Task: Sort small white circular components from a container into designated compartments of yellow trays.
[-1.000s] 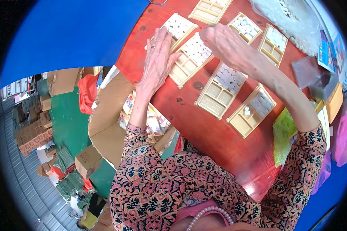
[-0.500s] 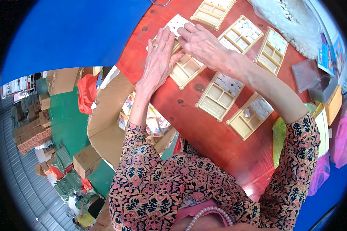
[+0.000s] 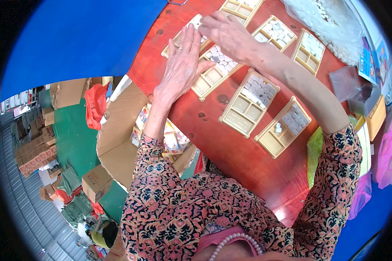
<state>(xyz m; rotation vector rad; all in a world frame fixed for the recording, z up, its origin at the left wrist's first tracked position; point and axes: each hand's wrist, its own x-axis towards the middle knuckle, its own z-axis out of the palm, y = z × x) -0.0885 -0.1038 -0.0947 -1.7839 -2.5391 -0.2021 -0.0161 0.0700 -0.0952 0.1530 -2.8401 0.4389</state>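
Note:
My left hand (image 3: 182,67) lies with its fingers stretched out over a cream divided tray (image 3: 165,53) at the far left of the table, the fingertips upon its white pieces. Just right of it, my right hand (image 3: 231,38) hovers over the same tray's far end, fingers bent and apart, slightly blurred; nothing shows in them. Below both hands sits a second divided tray (image 3: 204,89) with small white blocks (image 3: 222,60) in its far compartment. Nearer to me are a third tray (image 3: 237,124) and a fourth tray (image 3: 270,148), also part filled with white blocks.
More part-filled trays (image 3: 307,59) stand farther back on the red table (image 3: 239,161). A large clear bag of white pieces (image 3: 331,26) lies at the far right, near clear plastic boxes (image 3: 346,82). An open cardboard carton (image 3: 117,117) holding colourful packs stands left of the table.
My right hand has moved slightly up and away, uncovering the white blocks in the second tray. My left hand has stayed almost in place.

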